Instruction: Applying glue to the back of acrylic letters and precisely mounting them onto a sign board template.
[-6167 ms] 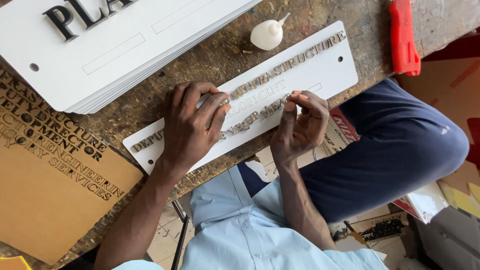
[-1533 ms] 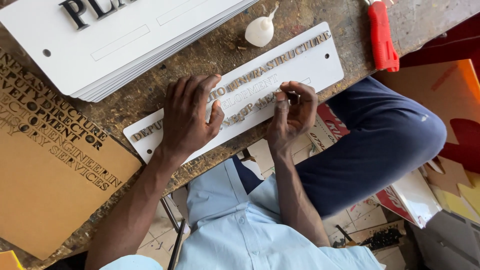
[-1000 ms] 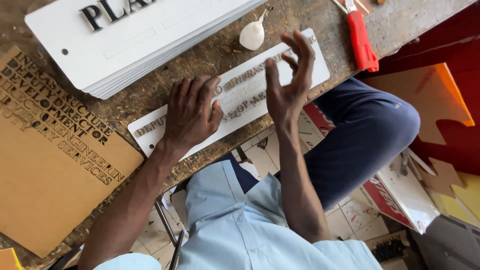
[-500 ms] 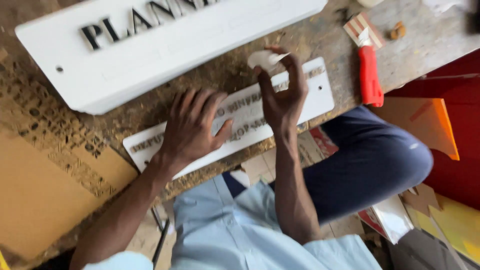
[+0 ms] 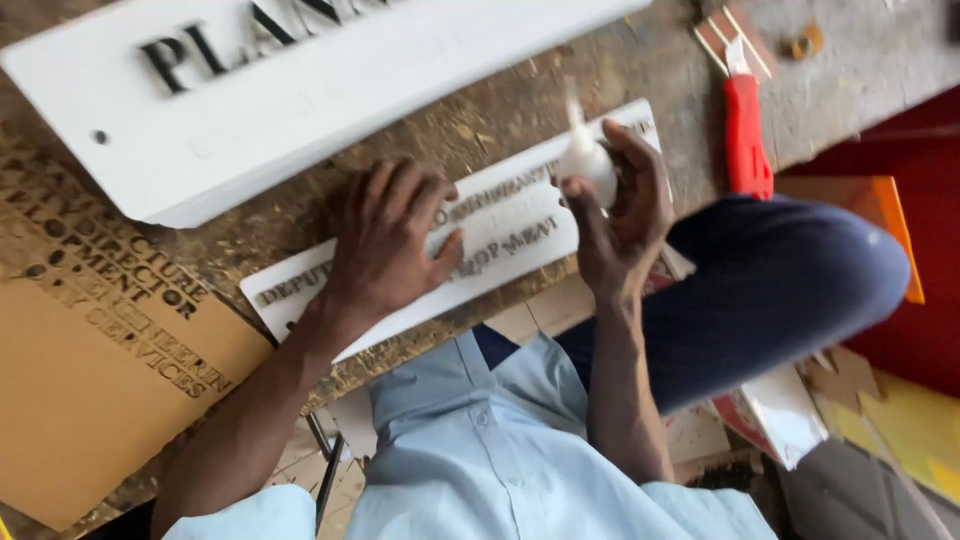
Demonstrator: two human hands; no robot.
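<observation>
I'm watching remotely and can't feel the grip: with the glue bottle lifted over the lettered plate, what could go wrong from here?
1. The right hand holds the white glue bottle above the narrow white plate; a drip could smear its small letters.
2. The left hand lies flat over the letters; any slide might shift loose ones.
3. The plate sits near the worn table's edge, so a push could tip it off.

Right hand [image 5: 620, 215] off the sign plate [image 5: 520, 225], now lifted, gripping the small white glue bottle [image 5: 585, 160]
</observation>
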